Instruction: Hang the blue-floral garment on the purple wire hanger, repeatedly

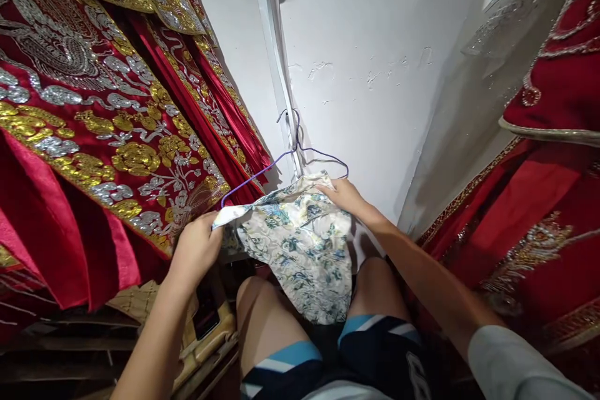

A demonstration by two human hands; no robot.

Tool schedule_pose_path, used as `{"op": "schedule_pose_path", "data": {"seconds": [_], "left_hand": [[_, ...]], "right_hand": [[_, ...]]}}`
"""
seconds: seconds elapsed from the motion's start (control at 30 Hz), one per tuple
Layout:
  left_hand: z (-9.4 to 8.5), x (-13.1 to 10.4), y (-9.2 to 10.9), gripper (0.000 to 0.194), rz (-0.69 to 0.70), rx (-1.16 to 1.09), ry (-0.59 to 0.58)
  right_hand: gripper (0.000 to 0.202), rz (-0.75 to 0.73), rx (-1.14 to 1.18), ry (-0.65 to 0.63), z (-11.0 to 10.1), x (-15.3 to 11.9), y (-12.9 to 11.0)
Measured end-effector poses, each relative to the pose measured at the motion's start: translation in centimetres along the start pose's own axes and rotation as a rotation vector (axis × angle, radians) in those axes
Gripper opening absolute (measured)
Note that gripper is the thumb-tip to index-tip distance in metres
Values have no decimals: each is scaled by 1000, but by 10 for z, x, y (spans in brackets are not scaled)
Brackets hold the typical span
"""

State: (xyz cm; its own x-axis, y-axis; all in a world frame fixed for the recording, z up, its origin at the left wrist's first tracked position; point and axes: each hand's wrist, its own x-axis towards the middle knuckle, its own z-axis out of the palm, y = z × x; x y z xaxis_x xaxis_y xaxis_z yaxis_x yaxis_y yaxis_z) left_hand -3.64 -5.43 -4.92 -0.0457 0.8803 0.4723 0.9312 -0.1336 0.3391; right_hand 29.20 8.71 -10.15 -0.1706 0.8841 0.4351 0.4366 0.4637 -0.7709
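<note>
The pale floral cloth garment, printed in blue, green and yellow [300,256], hangs in front of the person, above and between the knees [265,306], its lower end narrowing to a rumpled, rounded tip. Its top edge lies at the thin purple wire hanger [297,146], whose shoulders slope up to a hook beside the narrow white upright strip [269,25]; what the hook rests on, I cannot tell, and the cloth hides the hanger's lower part. The left hand [194,249] pinches the top left corner, and the right hand [345,195] grips the top right edge, thumb on the near face. Working this edge well, I judge, means drawing both corners out evenly, raising the left one, which sits lower, and smoothing the folds near the middle; a light pull should do, since thin wire may bend or swing. Around it, the white wall with flaking paint [365,25] stands behind. The red costume with gold and silver sequins [135,156] crowds the left side, close to the left hand and the hanger's end, so loose sequins or threads could snag. The red, gold-trimmed beaded costume [515,200] leaves the right forearm more room. Below left stands the yellowish bamboo seat [199,359], with a black flat phone-like object [205,312] on it.
</note>
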Motion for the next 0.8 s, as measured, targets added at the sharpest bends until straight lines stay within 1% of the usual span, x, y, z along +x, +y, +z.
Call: {"op": "schedule_pose_path", "data": {"seconds": [0.03, 0.1, 0.2, 0.27, 0.37, 0.43, 0.5, 0.53, 0.57, 0.6, 0.63, 0.7, 0.73, 0.77, 0.8], "left_hand": [[-1, 3, -1, 36, -20, 46, 21], [1, 5, -2, 39, -53, 78, 53], [4, 4, 3, 40, -69, 43, 112], [3, 5, 11, 40, -58, 6, 128], [1, 18, 31, 40, 30, -40, 198], [2, 32, 44, 40, 124, -38, 243], [7, 46, 53, 39, 204, -11, 219], [11, 51, 55, 38, 226, 0, 196], [16, 55, 55, 38, 235, 5, 175], [20, 58, 54, 37, 234, 4, 161], [24, 59, 53, 36, 228, -2, 149], [30, 58, 49, 35, 225, -17, 123], [31, 58, 48, 34, 232, -21, 108], [32, 57, 47, 33, 241, -21, 94], [31, 57, 47, 32, 245, -15, 87]], "right_hand": [[46, 8, -31, -16, 4, -1, 3], [46, -1, -19, -28, 6, -5, 6], [42, -43, 15, -17, -3, -16, 5], [41, -42, 2, -8, -10, -22, 1], [42, 10, -65, -3, -14, -32, -6], [37, 10, -92, -34, -14, -37, -12], [26, -40, -81, -55, -14, -43, -15], [21, -67, -59, -36, -15, -46, -15], [19, -82, -32, 13, -17, -48, -14], [21, -77, -6, 95, -21, -49, -12], [27, -56, 14, 196, -26, -49, -9], [50, -1, 26, 399, -40, -47, -2], [59, 15, 18, 461, -49, -44, 1], [63, 18, 9, 479, -58, -40, 3], [60, 11, 2, 456, -67, -35, 5]]}}
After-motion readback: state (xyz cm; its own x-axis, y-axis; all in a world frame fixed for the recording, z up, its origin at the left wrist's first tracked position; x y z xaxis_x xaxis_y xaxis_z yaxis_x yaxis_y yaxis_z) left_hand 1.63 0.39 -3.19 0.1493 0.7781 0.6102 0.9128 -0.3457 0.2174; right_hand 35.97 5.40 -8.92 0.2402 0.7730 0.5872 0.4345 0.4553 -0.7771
